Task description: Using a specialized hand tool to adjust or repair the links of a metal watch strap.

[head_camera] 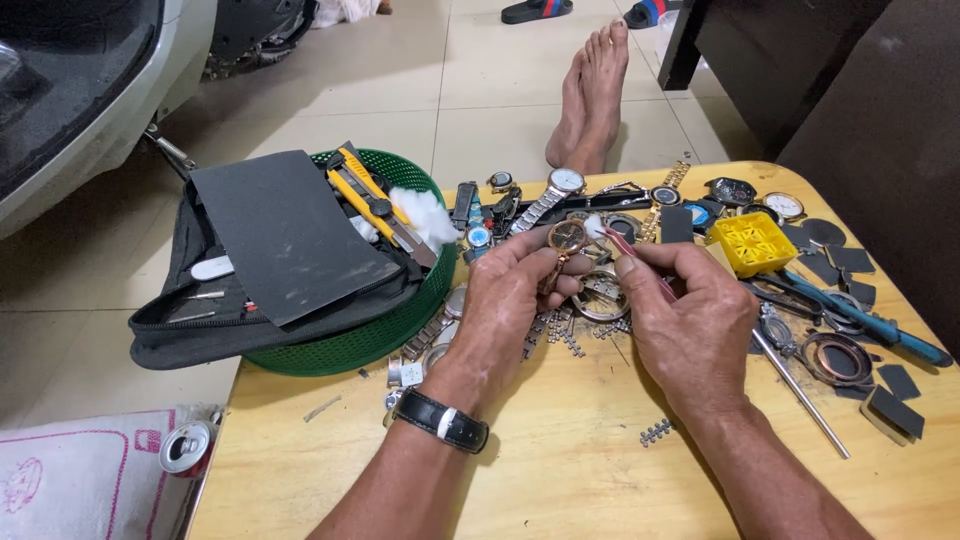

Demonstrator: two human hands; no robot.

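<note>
Our left hand [510, 300] pinches a small round watch [567, 237] w/ a rose-gold rim btwn thumb and fingertips, held just above the table [560, 470]. Our right hand [690, 330] has its fingers pressed together around a thin pink stick [640, 268], tip w/ a bit of white cotton touching the watch face.

Outward: under and around the hands lie loose metal links and watch parts, a silver watch [560, 190] just beyond, more watches in a row behind it. Right of the hands sit a small yellow box [752, 243], blue-handled pliers [880, 328], a round metal ring [835, 358], a thin steel rod [800, 392] and dark cut pieces of sandpaper. Left: a green basket [370, 340] holding a dark zip pouch [200, 320], a grey sandpaper sheet [285, 235], a yellow cutter knife [370, 200] and a wad of cotton [425, 215].

Surface is a pale wood table; floor is beige tile. A can [185, 447] stands at the table's left edge; bare feet [595, 90] rest on the floor beyond, sandals farther back.

Pose: both forearms come in from the bottom, wrists bent inward, hands nearly touching. Left wrist has a black strap [445, 420].
</note>
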